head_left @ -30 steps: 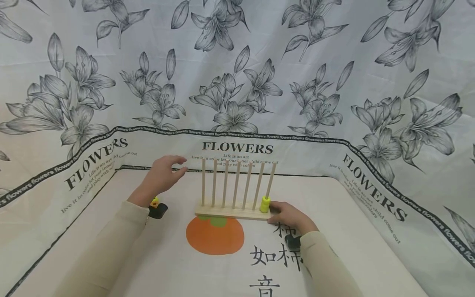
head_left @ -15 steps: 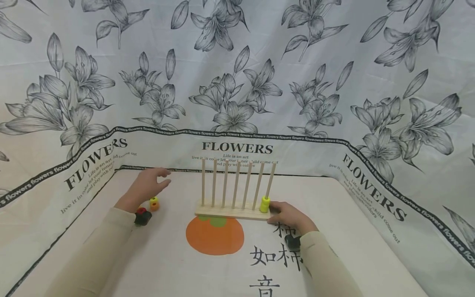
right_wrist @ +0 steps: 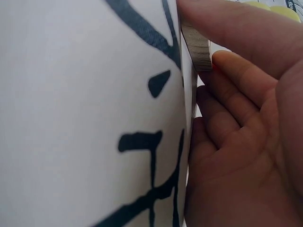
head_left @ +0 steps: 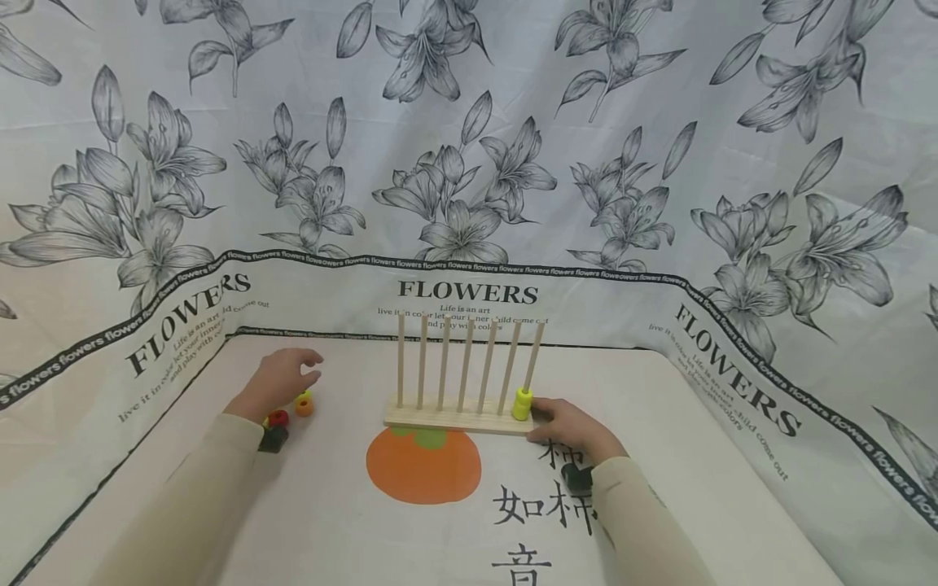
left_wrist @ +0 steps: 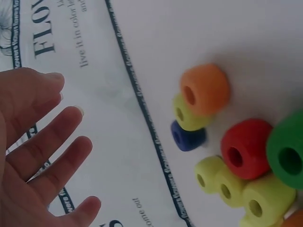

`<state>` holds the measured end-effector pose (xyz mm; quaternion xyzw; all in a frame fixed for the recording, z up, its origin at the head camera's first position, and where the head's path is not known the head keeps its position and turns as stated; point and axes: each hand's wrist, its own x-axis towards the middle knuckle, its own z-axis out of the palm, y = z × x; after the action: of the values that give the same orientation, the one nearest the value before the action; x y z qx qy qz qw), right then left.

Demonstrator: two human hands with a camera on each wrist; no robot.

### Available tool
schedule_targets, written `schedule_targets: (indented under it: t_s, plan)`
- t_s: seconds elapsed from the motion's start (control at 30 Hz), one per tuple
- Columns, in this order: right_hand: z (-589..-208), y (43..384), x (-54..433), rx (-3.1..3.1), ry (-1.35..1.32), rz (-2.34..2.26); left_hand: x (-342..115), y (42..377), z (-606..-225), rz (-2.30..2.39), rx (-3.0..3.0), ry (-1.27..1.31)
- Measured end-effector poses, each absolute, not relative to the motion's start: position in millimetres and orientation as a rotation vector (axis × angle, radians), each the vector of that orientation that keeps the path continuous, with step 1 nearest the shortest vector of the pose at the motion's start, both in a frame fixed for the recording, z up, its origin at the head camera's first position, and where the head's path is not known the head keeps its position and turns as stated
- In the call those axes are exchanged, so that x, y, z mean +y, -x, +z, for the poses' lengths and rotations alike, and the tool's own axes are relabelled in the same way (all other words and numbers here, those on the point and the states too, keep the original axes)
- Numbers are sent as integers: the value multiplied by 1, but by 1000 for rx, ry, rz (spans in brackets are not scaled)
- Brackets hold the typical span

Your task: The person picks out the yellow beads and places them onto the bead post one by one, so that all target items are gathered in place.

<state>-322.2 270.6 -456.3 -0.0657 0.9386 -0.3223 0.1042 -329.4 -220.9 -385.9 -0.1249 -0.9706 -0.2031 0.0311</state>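
Observation:
A wooden peg rack (head_left: 454, 419) with a row of upright rods stands in the middle of the table. Yellow beads (head_left: 523, 404) are stacked at the foot of its rightmost rod. My right hand (head_left: 575, 426) grips the base's right end, thumb in front and fingers behind; the base's end (right_wrist: 196, 47) shows between them in the right wrist view. On the left, my left hand (head_left: 274, 382) hovers with spread fingers and holds nothing. Beside it lie loose beads: an orange bead (left_wrist: 206, 89), a blue bead (left_wrist: 188, 136), a red bead (left_wrist: 246, 147), a green bead (left_wrist: 289, 151) and several yellow ones.
The white tablecloth bears a printed orange persimmon (head_left: 423, 465) and black characters (head_left: 522, 506) in front of the rack. A flower-printed curtain (head_left: 469, 203) encloses the table at the back and sides. My left forearm partly hides the bead pile in the head view.
My left hand has moved left and lower, away from the rack and towards the loose beads, uncovering orange and red ones. My right hand and the rack have stayed put.

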Motion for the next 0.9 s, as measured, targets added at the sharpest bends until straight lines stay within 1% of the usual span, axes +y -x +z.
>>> schedule_targets:
  t_s: [0.13, 0.47, 0.9]
  plan:
    - [-456, 322, 270, 2769, 196, -951, -227, 335, -394, -541, -3015, 400]
    - [-455, 323, 270, 2768, 190, -956, -237, 345, -411, -420, -3152, 340]
    - [-456, 321, 270, 2762, 171, -966, -245, 354, -434, -360, -3217, 303]
